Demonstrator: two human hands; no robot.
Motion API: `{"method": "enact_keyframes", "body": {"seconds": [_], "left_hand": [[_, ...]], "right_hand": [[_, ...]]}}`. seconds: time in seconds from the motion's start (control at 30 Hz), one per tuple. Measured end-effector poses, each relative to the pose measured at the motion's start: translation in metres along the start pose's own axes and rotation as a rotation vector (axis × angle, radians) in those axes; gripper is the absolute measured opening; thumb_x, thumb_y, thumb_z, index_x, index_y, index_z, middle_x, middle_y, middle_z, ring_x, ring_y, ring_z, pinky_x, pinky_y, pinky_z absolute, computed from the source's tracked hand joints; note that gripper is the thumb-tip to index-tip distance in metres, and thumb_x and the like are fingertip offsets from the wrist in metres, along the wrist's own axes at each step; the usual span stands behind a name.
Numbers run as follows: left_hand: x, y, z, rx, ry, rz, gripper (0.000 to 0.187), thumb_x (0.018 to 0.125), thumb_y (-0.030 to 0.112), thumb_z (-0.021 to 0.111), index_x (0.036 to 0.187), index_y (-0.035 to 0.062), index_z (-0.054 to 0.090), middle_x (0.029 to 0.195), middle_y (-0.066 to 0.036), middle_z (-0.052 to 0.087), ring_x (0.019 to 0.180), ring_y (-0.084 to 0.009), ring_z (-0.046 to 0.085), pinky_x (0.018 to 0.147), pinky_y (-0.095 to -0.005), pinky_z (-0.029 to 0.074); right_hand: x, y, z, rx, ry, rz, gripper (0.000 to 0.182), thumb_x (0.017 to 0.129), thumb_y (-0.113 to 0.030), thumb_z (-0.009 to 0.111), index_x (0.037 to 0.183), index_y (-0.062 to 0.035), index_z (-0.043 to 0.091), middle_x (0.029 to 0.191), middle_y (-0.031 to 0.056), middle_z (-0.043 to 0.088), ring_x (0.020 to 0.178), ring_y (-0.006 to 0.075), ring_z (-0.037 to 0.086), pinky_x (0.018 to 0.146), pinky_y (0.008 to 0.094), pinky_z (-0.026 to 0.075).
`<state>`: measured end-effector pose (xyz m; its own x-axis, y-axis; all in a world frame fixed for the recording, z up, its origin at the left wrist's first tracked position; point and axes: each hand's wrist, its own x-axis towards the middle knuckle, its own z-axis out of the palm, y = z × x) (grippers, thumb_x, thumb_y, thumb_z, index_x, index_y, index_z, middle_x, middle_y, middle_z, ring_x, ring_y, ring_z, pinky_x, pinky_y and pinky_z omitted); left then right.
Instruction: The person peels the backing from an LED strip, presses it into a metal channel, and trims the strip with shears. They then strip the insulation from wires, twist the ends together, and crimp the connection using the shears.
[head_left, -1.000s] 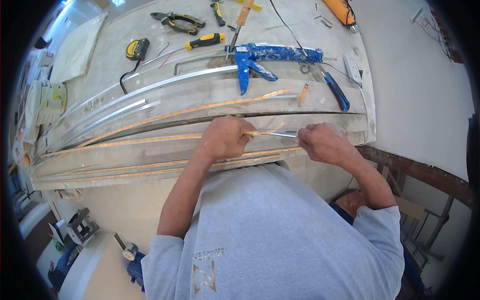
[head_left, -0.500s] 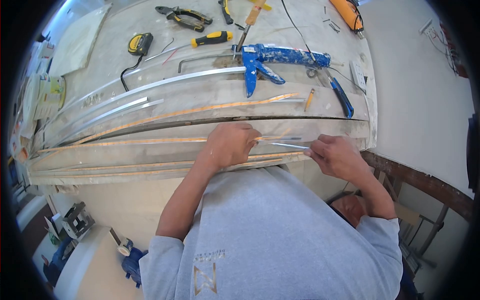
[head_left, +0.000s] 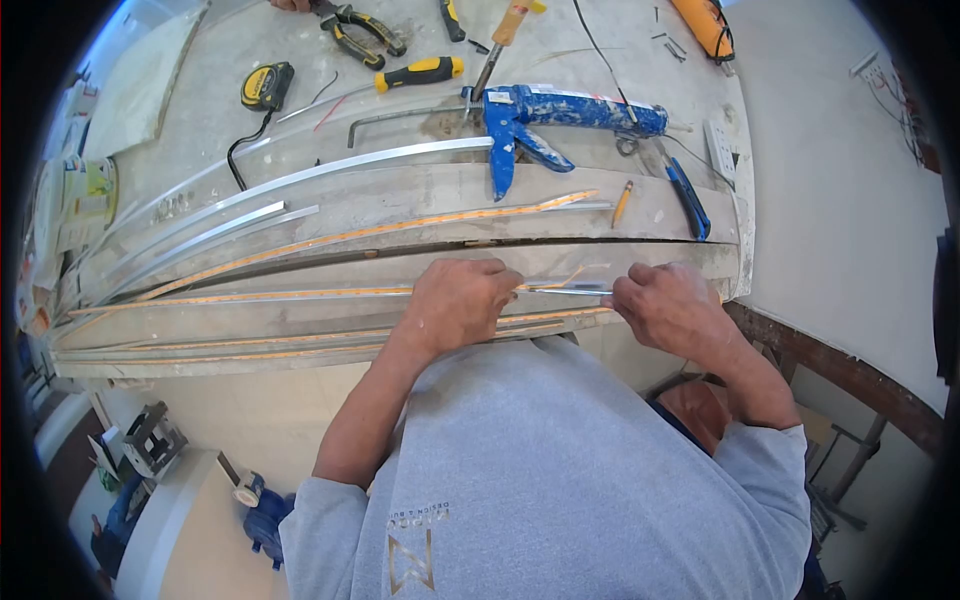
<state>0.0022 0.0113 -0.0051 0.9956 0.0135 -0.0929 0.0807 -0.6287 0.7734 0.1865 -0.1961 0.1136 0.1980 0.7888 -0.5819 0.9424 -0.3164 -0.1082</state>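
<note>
My left hand (head_left: 462, 303) is closed, thumb and fingertips pinching an orange LED strip (head_left: 330, 294) that lies along a thin aluminium channel. Its loose end, with a short yellowish tail (head_left: 572, 275), sticks out past my fingers. My right hand (head_left: 668, 305) is closed around a slim silver tool with a thin shaft (head_left: 585, 292); the handle is hidden in my fist. The shaft points left, its tip at or close to the strip's end; contact I cannot make out. More LED strips (head_left: 400, 222) lie on the worktable (head_left: 420, 265), beyond and nearer than my hands.
Beyond my hands lie a blue caulking gun (head_left: 505, 145), utility knife (head_left: 688, 200), pencil (head_left: 622, 204), tape measure (head_left: 266, 87), screwdriver (head_left: 420, 73) and soldering iron (head_left: 500, 45). Another person's hand (head_left: 292, 4) is at the pliers (head_left: 362, 35). A power strip (head_left: 719, 150) sits at the right edge.
The silver tool's shaft has come closer to the strip's end and lies flatter. Another person's hand has appeared at the top, and the pliers have shifted left and turned.
</note>
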Motion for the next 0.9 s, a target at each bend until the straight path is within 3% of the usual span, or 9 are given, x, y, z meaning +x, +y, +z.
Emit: {"method": "enact_keyframes", "body": {"seconds": [0.2, 0.37, 0.5, 0.57, 0.67, 0.8, 0.87, 0.9], "left_hand": [[0.0, 0.001, 0.001, -0.003, -0.002, 0.007, 0.016, 0.09, 0.016, 0.071, 0.104, 0.0096, 0.075, 0.093, -0.007, 0.073, 0.091, -0.0306, 0.073, 0.075, -0.0464, 0.058], [0.001, 0.002, 0.002, 0.008, -0.001, -0.004, 0.012, 0.087, 0.013, 0.07, 0.098, 0.0083, 0.074, 0.092, -0.008, 0.073, 0.09, -0.0311, 0.073, 0.075, -0.0466, 0.057], [0.002, 0.004, 0.001, 0.001, -0.021, -0.032, 0.011, 0.085, 0.012, 0.07, 0.095, 0.0077, 0.073, 0.093, -0.009, 0.073, 0.09, -0.032, 0.073, 0.076, -0.047, 0.057], [0.002, 0.002, 0.003, 0.034, -0.033, -0.013, 0.023, 0.086, 0.01, 0.07, 0.108, 0.0103, 0.075, 0.094, -0.008, 0.074, 0.087, -0.0315, 0.072, 0.073, -0.0465, 0.056], [0.004, 0.001, 0.004, 0.041, -0.068, -0.034, 0.023, 0.085, 0.01, 0.069, 0.108, 0.0108, 0.075, 0.093, -0.008, 0.074, 0.087, -0.0319, 0.072, 0.073, -0.0472, 0.055], [0.004, 0.002, 0.003, 0.023, -0.052, -0.033, 0.023, 0.084, 0.01, 0.07, 0.107, 0.0109, 0.075, 0.091, -0.009, 0.074, 0.087, -0.0325, 0.072, 0.073, -0.0477, 0.055], [0.005, 0.004, 0.0, -0.015, -0.055, -0.055, 0.013, 0.084, 0.012, 0.069, 0.095, 0.008, 0.074, 0.094, -0.01, 0.073, 0.092, -0.0346, 0.072, 0.078, -0.0491, 0.055], [0.004, 0.004, 0.001, -0.015, -0.061, -0.05, 0.013, 0.084, 0.012, 0.069, 0.095, 0.008, 0.074, 0.094, -0.01, 0.073, 0.092, -0.0346, 0.072, 0.078, -0.0491, 0.055]], "right_hand": [[0.015, -0.001, -0.029, -0.029, -0.113, -0.022, 0.028, 0.1, -0.029, 0.066, 0.087, -0.0046, 0.071, 0.08, 0.013, 0.069, 0.073, 0.0349, 0.073, 0.061, 0.0473, 0.057], [0.019, -0.006, -0.038, -0.018, -0.146, -0.051, 0.011, 0.089, -0.014, 0.067, 0.087, -0.0046, 0.072, 0.082, 0.0135, 0.072, 0.075, 0.0342, 0.074, 0.063, 0.0476, 0.058], [0.023, -0.013, -0.042, -0.043, -0.19, -0.015, 0.01, 0.084, -0.01, 0.065, 0.086, -0.0026, 0.071, 0.081, 0.0154, 0.071, 0.076, 0.034, 0.074, 0.063, 0.0475, 0.057], [0.021, -0.017, -0.038, -0.065, -0.103, -0.048, 0.01, 0.084, -0.01, 0.066, 0.085, -0.0014, 0.07, 0.08, 0.0156, 0.07, 0.073, 0.0344, 0.073, 0.064, 0.0473, 0.057], [0.01, -0.025, -0.025, -0.113, -0.071, -0.007, 0.01, 0.083, -0.011, 0.066, 0.087, -0.0017, 0.069, 0.081, 0.0149, 0.068, 0.073, 0.0334, 0.071, 0.068, 0.0463, 0.056], [-0.007, -0.036, 0.0, -0.128, 0.086, 0.047, 0.01, 0.083, -0.012, 0.067, 0.088, -0.0027, 0.068, 0.082, 0.0134, 0.064, 0.075, 0.0321, 0.069, 0.071, 0.0445, 0.054], [-0.013, -0.036, 0.018, -0.141, 0.212, 0.078, 0.018, 0.095, -0.023, 0.069, 0.088, -0.0068, 0.065, 0.083, 0.01, 0.06, 0.075, 0.0287, 0.067, 0.07, 0.0446, 0.051], [-0.015, -0.039, 0.025, -0.138, 0.211, 0.085, 0.018, 0.095, -0.023, 0.069, 0.088, -0.0068, 0.065, 0.083, 0.01, 0.06, 0.075, 0.0287, 0.067, 0.07, 0.0446, 0.051]]}}
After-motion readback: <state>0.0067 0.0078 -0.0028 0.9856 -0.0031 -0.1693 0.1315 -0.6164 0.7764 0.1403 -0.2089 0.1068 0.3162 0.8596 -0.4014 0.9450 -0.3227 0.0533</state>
